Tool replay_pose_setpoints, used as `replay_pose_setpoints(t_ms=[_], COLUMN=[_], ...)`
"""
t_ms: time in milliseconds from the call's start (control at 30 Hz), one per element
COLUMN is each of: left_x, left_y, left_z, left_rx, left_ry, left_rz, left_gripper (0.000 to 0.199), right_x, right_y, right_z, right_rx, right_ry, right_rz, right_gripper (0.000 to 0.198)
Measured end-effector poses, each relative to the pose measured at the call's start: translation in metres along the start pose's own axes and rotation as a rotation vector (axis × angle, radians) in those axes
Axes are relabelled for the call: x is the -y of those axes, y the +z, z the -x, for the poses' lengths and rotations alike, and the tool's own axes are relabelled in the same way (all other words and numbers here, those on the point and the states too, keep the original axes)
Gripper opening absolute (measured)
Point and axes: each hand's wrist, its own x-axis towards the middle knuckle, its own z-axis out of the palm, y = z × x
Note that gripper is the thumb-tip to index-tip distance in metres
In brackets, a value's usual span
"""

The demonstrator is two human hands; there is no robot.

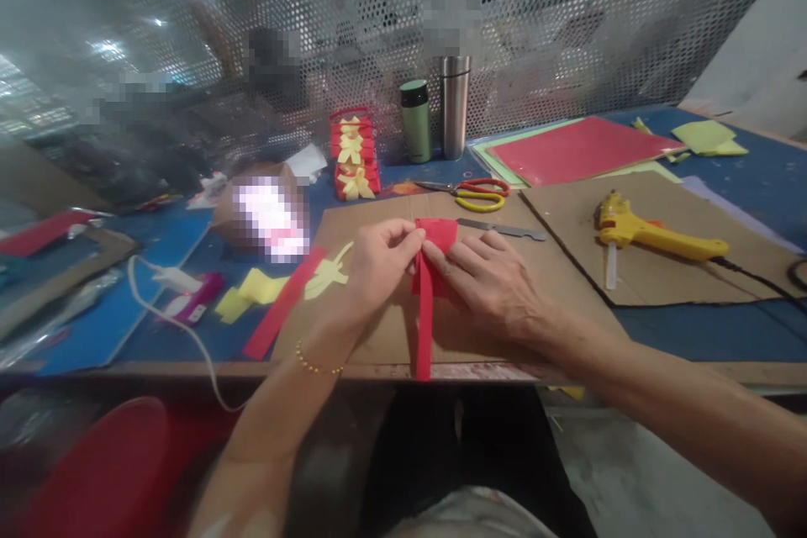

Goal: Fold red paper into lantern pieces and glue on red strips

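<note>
Both hands meet over a small red box-like paper piece (441, 234) on a sheet of cardboard (535, 336). My left hand (384, 265) pinches the top of a narrow red strip (424, 336) against the piece's left side; the strip hangs down past the table edge. With thumb and curled fingers, my right hand (488, 282) presses on the red piece from the right, partly hiding it. A pale yellow bow cutout (328, 276) lies left of my left wrist. Just beyond my right hand is a flat metal blade (504, 230).
Scissors (482, 193) with red and yellow handles lie behind the hands. A yellow hot glue gun (661, 239) rests on cardboard at right, its cord running off. Finished red pieces with yellow bows (354, 153), a green flask (415, 122) and a steel flask (455, 109) stand behind.
</note>
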Motion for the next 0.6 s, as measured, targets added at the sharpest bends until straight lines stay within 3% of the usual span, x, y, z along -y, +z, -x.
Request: replay_pose_setpoints(t_ms=[133,233,367,600], left_x=[0.003,0.004,0.003,-0.004], left_y=[0.002,0.005,0.007,0.007], left_z=[0.0,0.003,0.006,0.01], left_rx=[-0.033,0.01,0.094,0.128], left_ry=[0.04,0.071,0.093,0.139], left_rz=[-0.082,-0.078,-0.041,-0.035], left_gripper=[0.024,0.022,0.024,0.023], right_x=[-0.013,-0.023,-0.027,-0.025], right_y=[-0.005,-0.009,-0.015,-0.02], right_z=[-0.005,-0.01,-0.014,-0.017], right_rx=[-0.125,-0.208,-0.18,-0.123], right_ry=[0.144,0.291,0.375,0.513], right_rz=[-0.138,-0.227,-0.355,-0.537], right_gripper=[0.025,0.019,0.015,0.02])
